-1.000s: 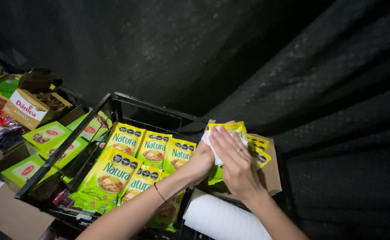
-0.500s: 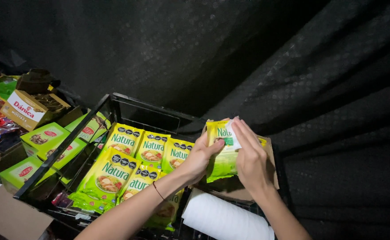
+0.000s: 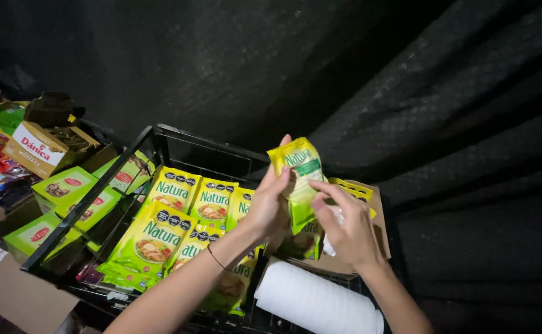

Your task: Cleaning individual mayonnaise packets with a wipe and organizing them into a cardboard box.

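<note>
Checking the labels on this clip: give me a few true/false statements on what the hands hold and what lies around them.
1. The left hand holds a yellow-green pouch upright. True.
2. The right hand is resting on the white paper roll. False: it is up beside the held pouch, above the cardboard box, apart from the roll.
3. More yellow-green pouches lie in a black wire crate. True.
4. The paper roll stands on end. False: it lies on its side.
5. Green boxes sit on the left side of the crate. True.
</note>
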